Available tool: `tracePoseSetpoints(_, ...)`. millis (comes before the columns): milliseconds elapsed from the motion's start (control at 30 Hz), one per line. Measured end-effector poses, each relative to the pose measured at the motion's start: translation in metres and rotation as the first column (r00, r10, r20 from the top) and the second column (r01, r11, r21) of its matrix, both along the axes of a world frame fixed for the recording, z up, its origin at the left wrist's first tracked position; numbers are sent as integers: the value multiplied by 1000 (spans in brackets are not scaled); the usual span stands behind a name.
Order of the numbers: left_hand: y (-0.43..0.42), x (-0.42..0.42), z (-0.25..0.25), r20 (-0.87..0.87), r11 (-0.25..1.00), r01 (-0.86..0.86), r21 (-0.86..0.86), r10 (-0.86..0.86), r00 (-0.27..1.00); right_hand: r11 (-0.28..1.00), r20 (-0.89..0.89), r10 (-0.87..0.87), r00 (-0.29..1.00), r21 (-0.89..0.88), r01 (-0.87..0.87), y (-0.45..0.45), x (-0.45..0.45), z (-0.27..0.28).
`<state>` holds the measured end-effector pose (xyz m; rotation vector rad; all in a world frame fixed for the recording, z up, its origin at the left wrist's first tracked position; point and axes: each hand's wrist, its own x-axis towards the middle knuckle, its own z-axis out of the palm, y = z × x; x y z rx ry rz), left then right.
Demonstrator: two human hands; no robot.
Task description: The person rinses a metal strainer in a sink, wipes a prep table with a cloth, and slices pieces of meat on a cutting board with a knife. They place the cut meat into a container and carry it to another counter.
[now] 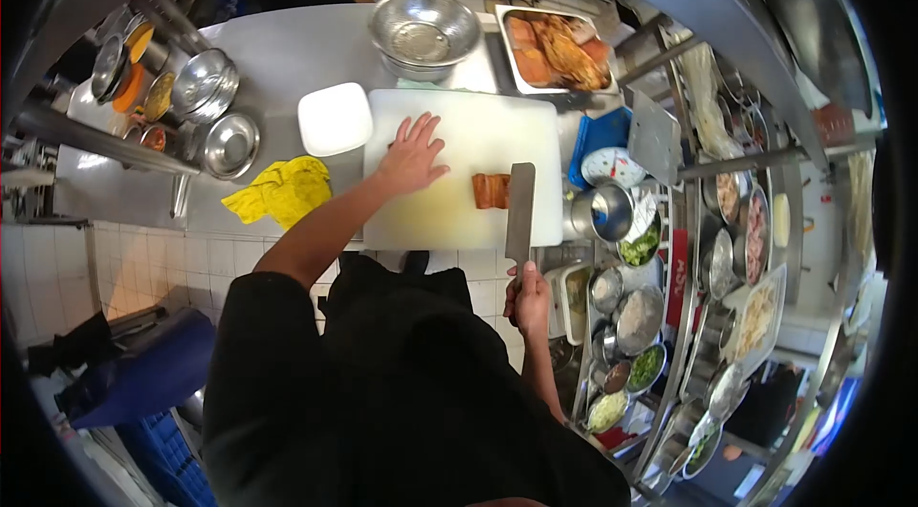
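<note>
My right hand (pixel 529 298) is wrapped around the handle of a cleaver (pixel 520 210). Its broad blade points away from me, at the right end of a piece of browned meat (pixel 490 191); whether it touches the meat I cannot tell. The meat lies on a white cutting board (pixel 464 129). To the left, my left hand (pixel 413 159) rests over the board with its fingers spread, apart from the meat. A white square dish (pixel 335 119) stands just left of the board.
Behind the board are a metal bowl (pixel 425 29) and a tray of meat (pixel 557 50). A yellow cloth (pixel 279 191) lies on the steel counter at left. Right of the board stand a kitchen scale (pixel 612 165), a steel pot (pixel 602 210) and several ingredient bowls.
</note>
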<state>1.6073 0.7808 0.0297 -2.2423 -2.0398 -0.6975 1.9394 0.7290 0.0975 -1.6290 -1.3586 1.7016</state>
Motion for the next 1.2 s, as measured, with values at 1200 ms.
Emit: tracePoseSetpoints(1200, -36, 45, -31, 516, 995, 61, -76, -13, 856, 905, 406, 349, 845, 88, -416, 32, -69, -30)
